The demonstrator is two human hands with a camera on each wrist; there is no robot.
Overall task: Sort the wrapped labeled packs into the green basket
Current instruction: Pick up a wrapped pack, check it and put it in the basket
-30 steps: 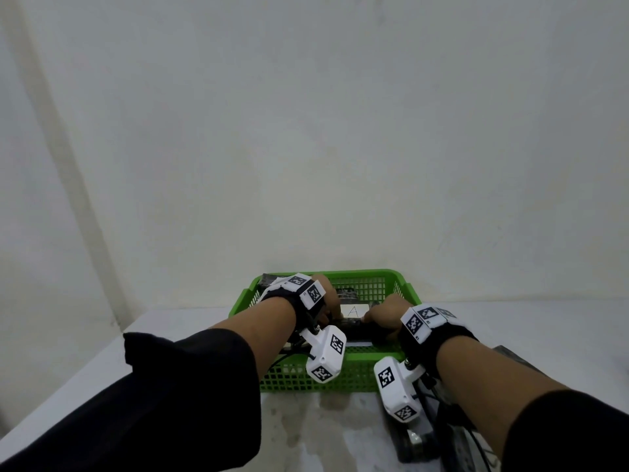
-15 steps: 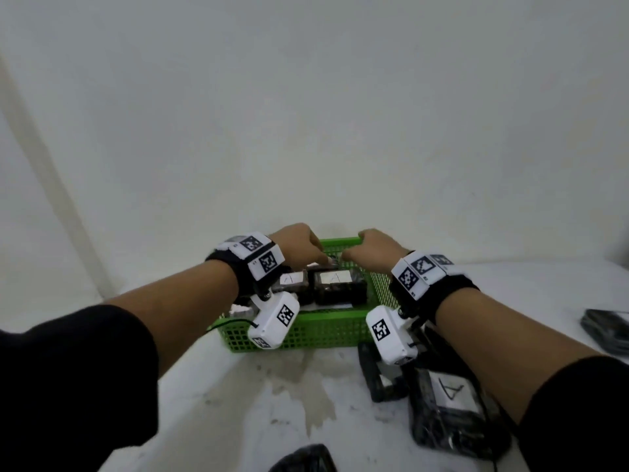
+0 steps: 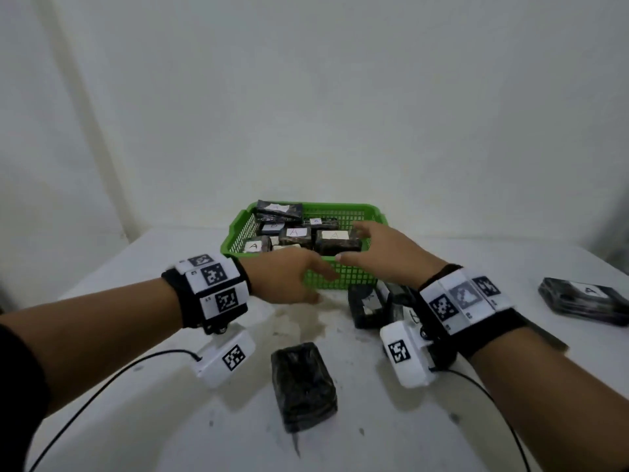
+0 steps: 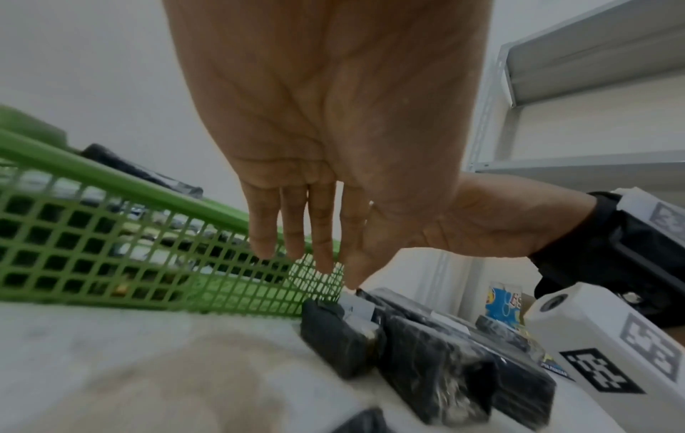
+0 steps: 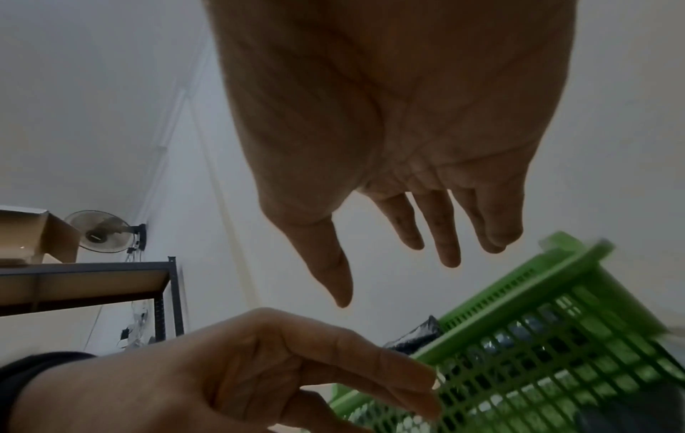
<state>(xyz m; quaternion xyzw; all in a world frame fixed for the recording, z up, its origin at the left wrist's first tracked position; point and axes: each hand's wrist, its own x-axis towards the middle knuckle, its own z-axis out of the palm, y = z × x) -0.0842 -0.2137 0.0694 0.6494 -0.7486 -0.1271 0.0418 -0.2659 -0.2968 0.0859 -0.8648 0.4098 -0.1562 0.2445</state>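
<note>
The green basket (image 3: 340,279) stands at the far middle of the white table, holding several dark wrapped packs with white "A" labels (image 3: 335,240). My left hand (image 3: 292,277) hovers open and empty in front of the basket's near wall (image 4: 111,249). My right hand (image 3: 377,250) is open and empty over the basket's near right corner (image 5: 556,337). Two dark packs (image 3: 369,306) lie on the table just below the right hand, also seen in the left wrist view (image 4: 444,366). Another pack (image 3: 303,384) lies nearer me, and one labeled pack (image 3: 585,299) sits at far right.
Cables (image 3: 102,396) trail from both wrist cameras across the table. A stained patch (image 3: 299,321) marks the table before the basket. A metal shelf (image 4: 593,88) stands off to the right, another shelf with a fan (image 5: 100,231) to the left.
Both hands have drawn back out of the basket toward me and opened. The head view has tipped down, bringing the loose packs on the table into sight.
</note>
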